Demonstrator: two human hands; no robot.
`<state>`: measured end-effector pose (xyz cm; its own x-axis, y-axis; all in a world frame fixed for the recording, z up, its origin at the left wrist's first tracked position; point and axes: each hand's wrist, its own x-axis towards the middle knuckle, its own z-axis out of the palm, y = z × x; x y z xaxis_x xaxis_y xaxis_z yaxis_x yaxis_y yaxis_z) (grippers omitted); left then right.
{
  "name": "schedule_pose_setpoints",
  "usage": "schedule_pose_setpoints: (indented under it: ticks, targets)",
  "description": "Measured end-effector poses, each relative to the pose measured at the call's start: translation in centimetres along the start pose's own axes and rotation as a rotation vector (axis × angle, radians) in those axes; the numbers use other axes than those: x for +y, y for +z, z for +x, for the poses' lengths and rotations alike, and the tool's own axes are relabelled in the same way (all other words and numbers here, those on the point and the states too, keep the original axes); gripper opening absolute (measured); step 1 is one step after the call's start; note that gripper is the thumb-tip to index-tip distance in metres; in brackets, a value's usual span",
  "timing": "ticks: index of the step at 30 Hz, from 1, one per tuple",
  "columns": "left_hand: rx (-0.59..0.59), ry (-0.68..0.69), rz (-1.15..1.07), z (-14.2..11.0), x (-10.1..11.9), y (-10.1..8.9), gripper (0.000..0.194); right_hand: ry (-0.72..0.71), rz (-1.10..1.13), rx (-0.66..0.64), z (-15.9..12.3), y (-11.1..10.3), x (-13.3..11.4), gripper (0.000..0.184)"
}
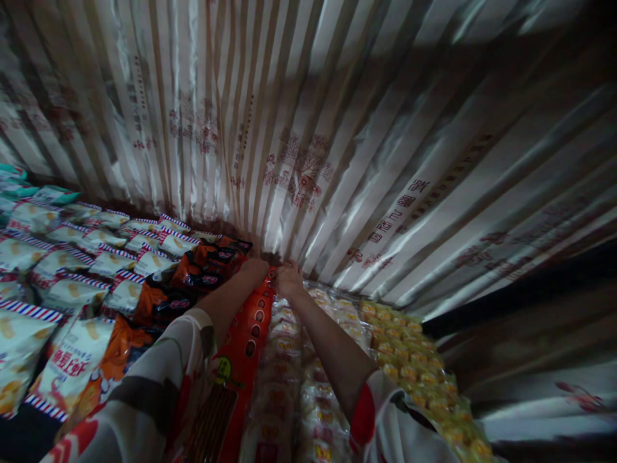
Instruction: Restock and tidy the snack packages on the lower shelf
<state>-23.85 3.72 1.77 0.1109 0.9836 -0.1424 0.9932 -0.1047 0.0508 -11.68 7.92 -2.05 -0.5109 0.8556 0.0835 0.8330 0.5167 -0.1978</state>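
Observation:
A long red-orange snack packet (pixel 251 334), with a row of small round pictures along it and a brown stick-like print at its near end, lies lengthwise in front of me. At its far end, my left hand (pixel 254 272) is closed on the upper left corner. My right hand (pixel 288 281) pinches the opposite corner, fingers curled. Both fingertips are partly hidden. To the left are dark and orange snack bags (pixel 205 265). Right of the packet run rows of clear-wrapped pale snacks (pixel 284 347), passing under my right forearm.
White snack bags (pixel 72 289) with red-and-blue striped edges fill the left side, with green packs (pixel 41 188) behind them. Yellow-wrapped snacks (pixel 409 350) line the right. A pleated, printed pale curtain (pixel 299 128) stands directly behind the goods; a dark bar (pixel 520 289) crosses at right.

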Motion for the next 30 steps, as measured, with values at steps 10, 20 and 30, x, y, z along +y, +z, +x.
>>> schedule_pose_setpoints:
  ticks: [10,20,30]
  targets:
    - [0.029,-0.002,0.01,-0.1,0.2,0.3,0.029,0.085,-0.11,-0.035,-0.8,-1.1,-1.3,0.021]
    - [0.069,-0.01,0.002,0.1,0.0,1.1,0.032,0.153,-0.161,-0.035,-1.2,-1.6,-2.2,0.023]
    - [-0.071,0.068,-0.02,-0.7,-0.5,0.3,0.024,0.151,-0.071,0.032,-1.8,-0.9,-1.3,0.024]
